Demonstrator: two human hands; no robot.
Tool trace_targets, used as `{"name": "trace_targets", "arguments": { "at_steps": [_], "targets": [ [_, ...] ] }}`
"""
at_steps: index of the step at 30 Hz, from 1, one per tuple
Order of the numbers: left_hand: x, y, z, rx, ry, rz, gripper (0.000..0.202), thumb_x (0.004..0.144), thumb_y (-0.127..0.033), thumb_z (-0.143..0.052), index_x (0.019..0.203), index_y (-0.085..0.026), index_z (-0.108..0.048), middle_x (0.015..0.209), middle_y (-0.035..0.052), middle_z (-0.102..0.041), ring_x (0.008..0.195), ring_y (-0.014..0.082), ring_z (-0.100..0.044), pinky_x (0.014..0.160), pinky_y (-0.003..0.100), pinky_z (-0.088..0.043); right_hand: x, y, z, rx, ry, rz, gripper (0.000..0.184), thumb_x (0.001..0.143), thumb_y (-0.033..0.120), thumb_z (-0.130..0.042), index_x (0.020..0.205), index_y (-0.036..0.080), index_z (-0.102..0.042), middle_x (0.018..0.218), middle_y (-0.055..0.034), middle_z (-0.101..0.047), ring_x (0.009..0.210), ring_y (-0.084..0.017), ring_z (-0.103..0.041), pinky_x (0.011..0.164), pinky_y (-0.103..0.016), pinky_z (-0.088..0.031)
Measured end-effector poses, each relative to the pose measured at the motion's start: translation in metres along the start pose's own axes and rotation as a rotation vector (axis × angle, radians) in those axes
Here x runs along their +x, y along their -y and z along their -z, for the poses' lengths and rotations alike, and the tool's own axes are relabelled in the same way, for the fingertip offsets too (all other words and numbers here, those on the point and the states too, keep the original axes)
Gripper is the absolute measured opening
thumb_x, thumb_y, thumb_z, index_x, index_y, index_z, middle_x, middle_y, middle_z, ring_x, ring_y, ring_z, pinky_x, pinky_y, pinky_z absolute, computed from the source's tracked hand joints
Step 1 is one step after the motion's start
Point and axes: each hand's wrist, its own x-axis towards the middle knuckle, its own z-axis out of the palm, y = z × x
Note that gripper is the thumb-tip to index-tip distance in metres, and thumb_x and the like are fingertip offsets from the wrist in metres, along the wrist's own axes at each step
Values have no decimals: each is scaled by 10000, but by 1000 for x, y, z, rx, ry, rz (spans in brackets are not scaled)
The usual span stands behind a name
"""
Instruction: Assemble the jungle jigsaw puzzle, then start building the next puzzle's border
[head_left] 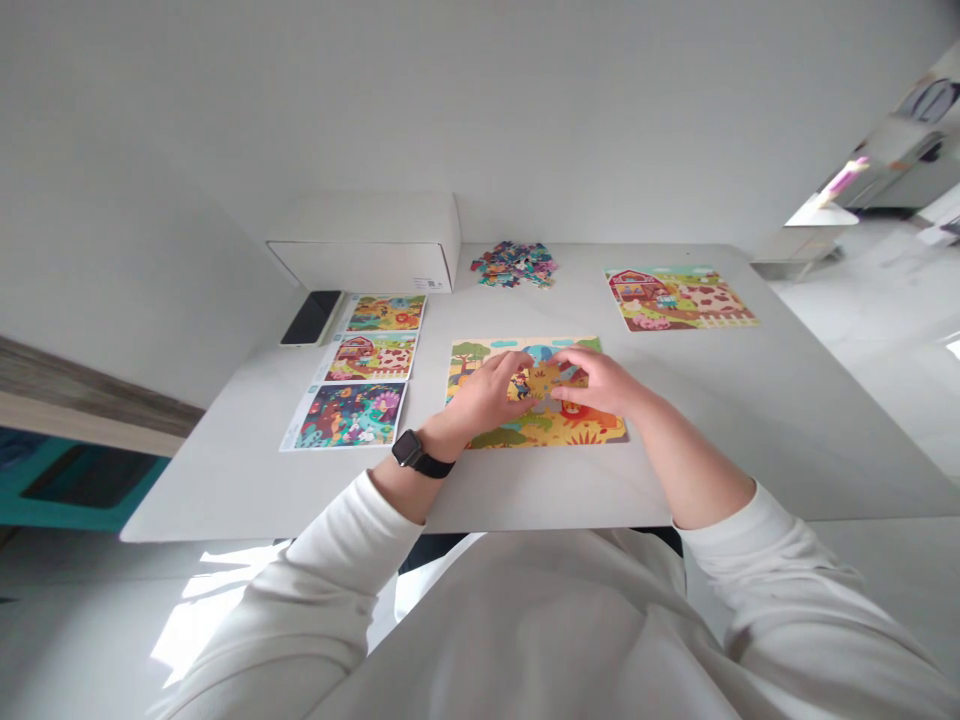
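Directions taken from the middle of the safari puzzle [543, 378], 12 o'clock toward the wall; it lies flat on the table [517, 492], directly before the wearer. Handling, judged: light, probably thin card, stiff within each piece but likely to flex or part at joints if lifted from one corner; smooth face, so it may slide under pressure. Best hold: flat fingers at the 3 and 9 o'clock edges, moving it as a sheet. Left hand [491, 392] arches over it from 8 o'clock, right hand [600, 378] from 4 o'clock; on each, thumb and fingers stand apart, with no pinched piece discernible. Fingertip pressure cannot be told. Appearance: bright rectangle, yellow-orange ground, green tree at 10 o'clock, blue animal near 12, red-maned lion at 4; central part partly hidden.
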Motion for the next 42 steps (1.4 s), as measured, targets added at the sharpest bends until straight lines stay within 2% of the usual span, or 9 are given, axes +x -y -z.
{"name": "trace_targets", "arguments": {
  "at_steps": [2, 5, 10, 14, 18, 26, 37, 42],
  "targets": [
    [0, 1, -4, -13, -8, 14, 522, 899, -323, -829, 1356, -253, -586, 1292, 110, -727, 1224, 289, -711, 1078, 451, -581, -3, 4, 4, -101, 46, 98, 388, 839, 323, -858, 1207, 272, -746, 1303, -98, -743, 1175, -291, -723, 1006, -458, -613],
    [-1, 3, -9, -25, -4, -8, 532, 899, -321, -828, 1364, -254, -582, 1299, 110, -723, 1251, 284, -699, 1106, 454, -568, -6, 5, 7, -212, 92, 150, 347, 852, 256, -835, 1187, 284, -752, 1288, -91, -741, 1215, -295, -711, 1087, -471, -575],
    [-5, 9, -4, 9, 92, -30, 699, 852, -358, -877, 1466, -252, -558, 1506, 148, -641, 1475, 328, -575, 1213, 489, -508, -8, -2, 22, -301, 94, 140, 278, 886, 271, -814, 1161, 283, -769, 1274, -87, -760, 1199, -299, -718, 1069, -463, -573],
    [-6, 15, 5, 41, 111, -1, 672, 864, -374, -857, 1466, -261, -579, 1505, 132, -661, 1475, 343, -578, 1252, 534, -463, -10, -10, 31, -314, 63, 119, 279, 882, 302, -821, 1158, 280, -789, 1256, -83, -775, 1151, -299, -732, 1027, -459, -583],
    [-6, 20, 7, 49, 141, 11, 574, 905, -405, -815, 1425, -272, -612, 1469, 121, -684, 1441, 343, -605, 1229, 532, -473, -11, -10, 23, -285, 123, 152, 255, 888, 321, -826, 1142, 287, -819, 1224, -76, -786, 1098, -281, -745, 994, -426, -591],
    [-5, 20, 5, 76, 198, -8, 504, 848, -362, -854, 1312, -269, -680, 1356, 89, -741, 1374, 342, -635, 1183, 510, -489, -9, -2, 4, -360, 191, 156, 252, 878, 294, -850, 1129, 312, -845, 1203, -65, -788, 1118, -290, -745, 1034, -452, -566],
    [-4, 22, 5, 73, 229, -49, 342, 896, -388, -801, 1221, -287, -772, 1346, 73, -754, 1294, 320, -667, 1170, 503, -478, -6, -1, -3, -432, 205, 132, 235, 889, 339, -872, 1124, 339, -867, 1227, -62, -790, 1148, -313, -726, 1058, -494, -533],
    [-3, 21, 6, 55, 249, -43, 273, 915, -421, -790, 1151, -288, -822, 1333, 63, -761, 1282, 308, -668, 1185, 500, -457, -6, -2, -4, -468, 215, 128, 256, 894, 339, -875, 1149, 317, -865, 1248, -66, -791, 1160, -312, -717, 1075, -492, -520]
  ]
}}
